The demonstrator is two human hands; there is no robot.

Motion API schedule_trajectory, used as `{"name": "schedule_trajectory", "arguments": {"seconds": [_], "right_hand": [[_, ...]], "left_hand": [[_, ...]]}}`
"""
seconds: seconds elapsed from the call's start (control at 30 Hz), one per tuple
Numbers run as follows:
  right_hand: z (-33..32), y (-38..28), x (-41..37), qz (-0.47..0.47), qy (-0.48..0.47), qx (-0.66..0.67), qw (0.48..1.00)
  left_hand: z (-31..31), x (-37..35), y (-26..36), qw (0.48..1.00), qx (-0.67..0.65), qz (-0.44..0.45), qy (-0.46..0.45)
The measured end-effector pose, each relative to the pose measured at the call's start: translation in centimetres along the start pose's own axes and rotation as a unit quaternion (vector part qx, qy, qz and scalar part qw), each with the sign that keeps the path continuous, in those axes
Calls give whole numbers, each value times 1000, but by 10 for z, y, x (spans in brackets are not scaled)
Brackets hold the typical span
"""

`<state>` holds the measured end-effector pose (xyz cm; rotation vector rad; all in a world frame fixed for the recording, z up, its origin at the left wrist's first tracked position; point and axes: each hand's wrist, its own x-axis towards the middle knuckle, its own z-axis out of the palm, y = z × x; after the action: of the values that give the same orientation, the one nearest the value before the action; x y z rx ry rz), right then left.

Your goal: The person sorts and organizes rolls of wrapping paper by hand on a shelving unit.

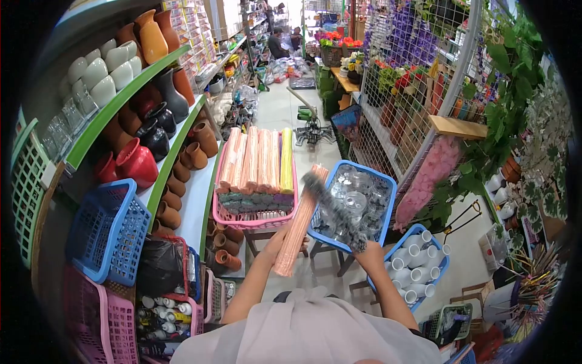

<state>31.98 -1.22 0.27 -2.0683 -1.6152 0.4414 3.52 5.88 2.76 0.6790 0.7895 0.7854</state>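
My left hand (280,244) is closed around a long peach-and-white striped bundle (297,227), tilted up and away from me. In my right hand (368,253) is a dark grey fuzzy duster (336,212), blurred along its length, with its far end overlapping the top of the bundle. A pink basket (257,223) beyond my left hand holds several similar peach bundles (248,161) and a yellow one (286,162), over darker packs. Beneath the duster stands a blue basket (388,206) full of clear glassware (354,197).
Another blue basket (371,284) with white vases (418,267) stands at the right. Shelves with clay pots (170,197) and vases (151,39) line the left. A wire rack (400,91) with artificial flowers edges the right. Down the aisle sit a green-and-black stand (312,124) and people (277,45).
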Motion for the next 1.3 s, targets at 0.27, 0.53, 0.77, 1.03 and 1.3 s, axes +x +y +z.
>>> {"name": "schedule_trajectory", "arguments": {"seconds": [0.27,0.53,0.77,1.03,1.3], "right_hand": [[-5,0,-4,-70,-3,-3,998],[-10,10,-3,-162,-61,-33,984],[-13,4,-4,-135,-57,-70,987],[2,21,-3,-137,-57,-112,983],[-22,7,-12,-17,-27,-36,999]], "left_hand": [[-2,5,2,1000,7,-1,-3],[9,-4,8,995,15,76,56],[-30,9,-6,997,-35,10,-63],[-11,7,-8,999,13,40,-6],[6,3,-4,998,30,42,-27]]}}
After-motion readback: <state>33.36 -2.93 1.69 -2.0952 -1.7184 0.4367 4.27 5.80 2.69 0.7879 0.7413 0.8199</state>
